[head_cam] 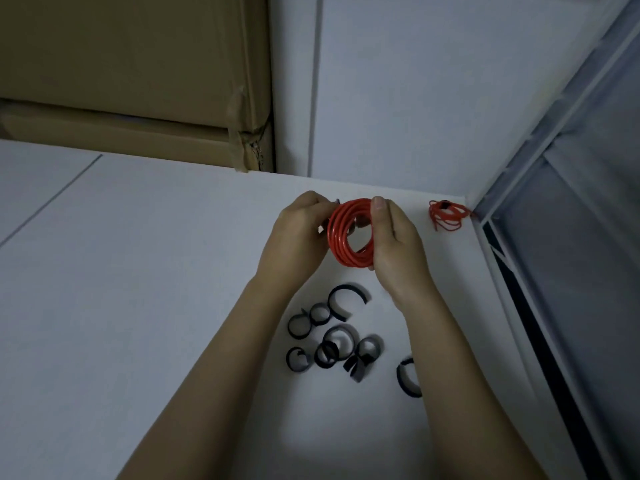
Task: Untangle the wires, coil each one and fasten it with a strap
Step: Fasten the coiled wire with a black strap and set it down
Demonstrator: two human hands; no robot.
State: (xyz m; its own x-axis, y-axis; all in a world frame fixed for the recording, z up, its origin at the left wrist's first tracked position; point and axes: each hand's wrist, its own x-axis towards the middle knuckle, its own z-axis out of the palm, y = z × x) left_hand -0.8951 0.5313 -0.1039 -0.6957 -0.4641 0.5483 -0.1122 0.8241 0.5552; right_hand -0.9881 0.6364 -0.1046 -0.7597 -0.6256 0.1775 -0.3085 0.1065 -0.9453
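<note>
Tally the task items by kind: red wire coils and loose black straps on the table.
Red wire coils: 2, one held in both hands, one by the wall
Loose black straps: about 8, some overlapping
Total: about 10

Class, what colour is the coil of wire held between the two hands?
Red; the coil of wire shows best in the head view.

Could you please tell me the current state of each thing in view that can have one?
Red coil: wound, held upright above the table between both hands.
Left hand: grips the coil's left side.
Right hand: grips the coil's right side.
Second coil: loosely coiled, strapped, lying by the wall.
Straps: curled, unused, lying loose on the table.
Box: closed, taped.
</note>
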